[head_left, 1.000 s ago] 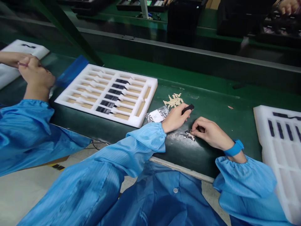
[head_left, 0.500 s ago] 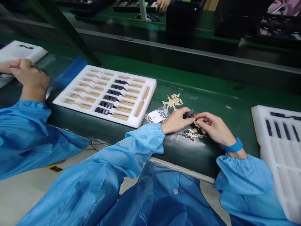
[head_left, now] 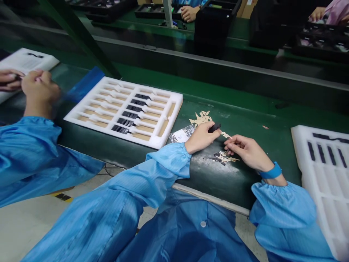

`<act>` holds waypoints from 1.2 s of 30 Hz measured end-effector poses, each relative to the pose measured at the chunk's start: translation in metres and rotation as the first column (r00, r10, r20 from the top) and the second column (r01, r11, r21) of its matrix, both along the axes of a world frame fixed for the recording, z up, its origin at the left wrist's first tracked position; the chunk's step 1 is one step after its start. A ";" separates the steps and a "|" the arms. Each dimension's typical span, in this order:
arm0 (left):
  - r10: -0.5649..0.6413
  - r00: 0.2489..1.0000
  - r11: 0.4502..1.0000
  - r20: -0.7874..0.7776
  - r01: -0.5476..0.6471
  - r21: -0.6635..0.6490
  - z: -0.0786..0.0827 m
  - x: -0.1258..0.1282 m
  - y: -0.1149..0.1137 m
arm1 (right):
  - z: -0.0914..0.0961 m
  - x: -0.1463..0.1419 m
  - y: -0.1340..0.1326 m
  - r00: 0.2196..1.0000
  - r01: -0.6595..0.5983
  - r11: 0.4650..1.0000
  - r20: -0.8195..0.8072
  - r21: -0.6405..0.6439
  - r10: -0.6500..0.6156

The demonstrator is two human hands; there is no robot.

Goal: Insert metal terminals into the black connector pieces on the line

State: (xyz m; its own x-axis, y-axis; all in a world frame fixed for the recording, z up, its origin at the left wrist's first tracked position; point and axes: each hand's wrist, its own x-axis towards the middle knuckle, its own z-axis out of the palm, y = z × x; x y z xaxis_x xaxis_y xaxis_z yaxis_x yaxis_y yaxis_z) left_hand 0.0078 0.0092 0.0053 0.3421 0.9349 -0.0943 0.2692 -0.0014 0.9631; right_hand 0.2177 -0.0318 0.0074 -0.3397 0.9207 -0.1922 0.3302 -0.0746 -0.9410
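My left hand is closed around a small black part, whose end sticks out past the thumb. A small cream-coloured flat piece spans the gap between my two hands. My right hand, with a blue band at the wrist, pinches near its lower end; the exact contact is too small to see. Just below lies a loose pile of cream and black pieces. Behind my left hand sit a heap of cream pieces and a clear bag of small parts with a white label, partly covered by the hand.
To the left lies a white foam tray with several black comb-like parts in its slots. Another white foam tray with black strips stands at the right. A co-worker's hands work at far left. Across the line are black bins.
My hands have drawn slightly apart, so the cream piece between them shows more. The black part has turned in my left hand. The co-worker's second hand has come into view at left.
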 end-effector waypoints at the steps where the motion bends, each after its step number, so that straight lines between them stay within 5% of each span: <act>1: 0.016 1.000 1.000 0.018 -0.016 -0.001 0.000 0.000 0.000 | 0.001 0.000 -0.001 0.998 -0.053 0.999 0.033 -0.003 0.053; 5: 0.033 0.998 0.997 0.046 -0.036 0.065 -0.002 0.000 0.001 | 0.005 0.001 -0.002 0.988 -0.121 0.993 0.099 -0.006 0.121; 15: -0.025 1.000 0.989 -0.008 0.026 0.147 -0.007 0.002 -0.001 | 0.005 0.001 -0.001 0.966 0.245 0.967 -0.102 0.071 -0.237; 25: -0.018 0.989 0.982 -0.150 0.046 0.184 -0.012 0.004 -0.006 | -0.005 -0.017 -0.005 0.971 0.229 0.951 0.012 0.205 -0.237; 31: -0.040 0.974 0.974 -0.221 0.087 0.207 -0.010 0.004 -0.009 | -0.013 -0.019 -0.006 0.938 0.291 0.905 0.094 0.309 -0.334; 36: -0.052 0.953 0.960 -0.299 0.130 0.247 -0.010 0.003 -0.010 | -0.014 -0.021 -0.009 0.928 0.202 0.857 0.186 0.474 -0.322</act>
State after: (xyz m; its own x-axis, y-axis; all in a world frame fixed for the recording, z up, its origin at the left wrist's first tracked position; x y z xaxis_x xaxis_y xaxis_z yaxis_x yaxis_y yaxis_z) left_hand 0.0106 -0.0013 -0.0047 0.4218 0.9057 0.0422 0.5204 -0.2800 0.8067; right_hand 0.1970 -0.0408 -0.0066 -0.0690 0.9757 0.2079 0.5854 0.2084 -0.7835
